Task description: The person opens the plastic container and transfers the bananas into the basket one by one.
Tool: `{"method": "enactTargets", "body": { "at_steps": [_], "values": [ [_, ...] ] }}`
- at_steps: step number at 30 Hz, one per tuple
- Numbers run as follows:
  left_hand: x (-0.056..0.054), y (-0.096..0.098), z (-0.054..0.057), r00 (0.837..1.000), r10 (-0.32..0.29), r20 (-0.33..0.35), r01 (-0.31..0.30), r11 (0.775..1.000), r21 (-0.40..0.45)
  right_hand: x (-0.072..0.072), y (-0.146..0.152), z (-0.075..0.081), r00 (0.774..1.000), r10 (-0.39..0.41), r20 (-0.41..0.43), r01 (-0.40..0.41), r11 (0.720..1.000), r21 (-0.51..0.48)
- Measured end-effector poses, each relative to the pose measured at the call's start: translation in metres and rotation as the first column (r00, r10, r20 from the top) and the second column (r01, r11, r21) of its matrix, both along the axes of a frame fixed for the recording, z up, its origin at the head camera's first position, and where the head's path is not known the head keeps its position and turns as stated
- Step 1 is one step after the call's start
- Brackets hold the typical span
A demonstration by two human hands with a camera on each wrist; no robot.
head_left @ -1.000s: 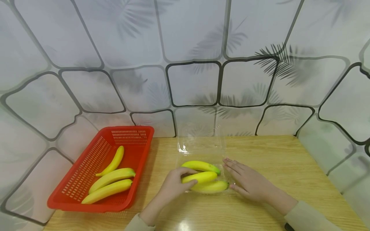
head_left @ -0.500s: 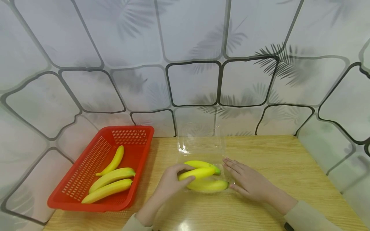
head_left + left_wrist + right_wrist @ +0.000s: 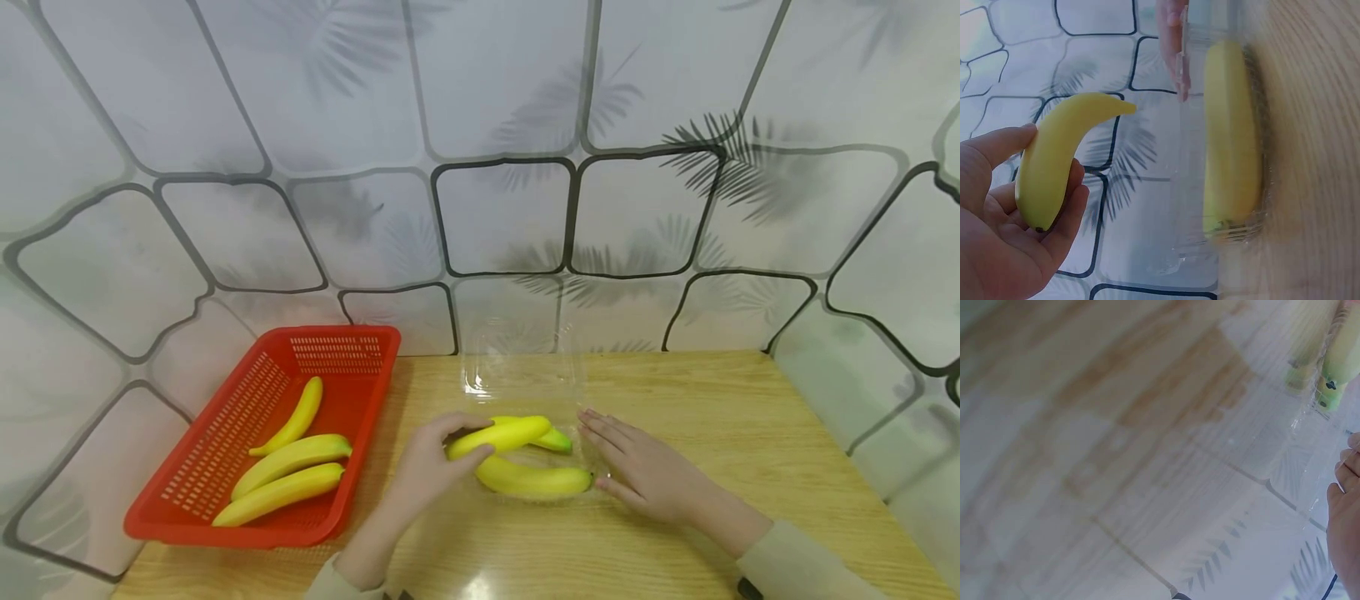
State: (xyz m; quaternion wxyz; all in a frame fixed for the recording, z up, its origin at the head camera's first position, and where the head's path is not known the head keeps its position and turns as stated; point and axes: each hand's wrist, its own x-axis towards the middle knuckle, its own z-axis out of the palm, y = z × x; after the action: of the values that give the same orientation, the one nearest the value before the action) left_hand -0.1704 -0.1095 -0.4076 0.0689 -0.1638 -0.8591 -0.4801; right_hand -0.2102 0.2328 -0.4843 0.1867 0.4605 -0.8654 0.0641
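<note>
Fingers [image 3: 1071, 222] of the left hand [image 3: 431, 458] pinch a banana [image 3: 1052, 156], the right hand [image 3: 647, 467] seemingly straight-fingered beside a clear box [image 3: 517, 385].

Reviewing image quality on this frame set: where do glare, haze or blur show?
Head view: mostly crisp, with a glare spot on the table at the bottom edge and glints on the clear container; left wrist view: dim, though the banana in the left hand has clear outlines; right wrist view: hazy, washed out, wood grain smeared.
</note>
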Motion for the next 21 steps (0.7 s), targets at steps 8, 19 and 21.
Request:
{"method": "enactTargets", "body": {
  "at_steps": [8,19,21],
  "values": [
    [0.003,-0.009,0.011,0.999,0.023,-0.029,-0.022,0.999,0.023,0.000,0.000,0.000,1.000,0.002,-0.004,-0.002,1.000,-0.001],
    [0.007,-0.024,0.021,0.995,0.047,-0.092,-0.049,0.998,-0.026,0.001,0.000,0.001,1.000,-0.008,-0.006,0.008,1.000,0.005],
    [0.008,-0.028,0.022,0.993,0.063,-0.095,-0.067,0.997,-0.036,0.001,0.000,0.001,1.000,-0.010,-0.006,0.010,1.000,0.003]
  ]
}}
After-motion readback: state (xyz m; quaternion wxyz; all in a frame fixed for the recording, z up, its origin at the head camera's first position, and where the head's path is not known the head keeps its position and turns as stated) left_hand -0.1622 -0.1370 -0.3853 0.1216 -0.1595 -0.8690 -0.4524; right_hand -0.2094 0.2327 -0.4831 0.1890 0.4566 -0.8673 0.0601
